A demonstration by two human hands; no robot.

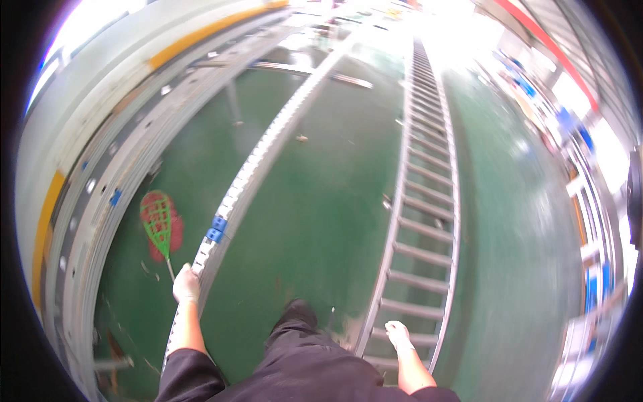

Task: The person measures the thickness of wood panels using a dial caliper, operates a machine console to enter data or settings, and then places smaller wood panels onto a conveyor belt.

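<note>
My left hand [186, 285] is closed beside a long rail [251, 164] with a row of pale segments along its top. Just left of that hand, the thin shaft of a green fly swatter [157, 221] runs up to my fingers. I cannot tell whether they grip the shaft or the rail's edge, or only pass in front. Behind the swatter's mesh head shows a red item [176, 234], its kind unclear. A blue piece [216, 229] wraps the rail ahead of my hand. My right hand [397, 333], loosely curled with nothing visible in it, appears over a metal ladder-like frame [422, 228].
Stacked long metal profiles [127, 161] line the left side beside a pale machine side with yellow strips. A bar [321, 72] crosses the green floor [315, 181] ahead. Racks with blue items [593, 288] stand on the right. My dark shoe [297, 311] is between rail and frame.
</note>
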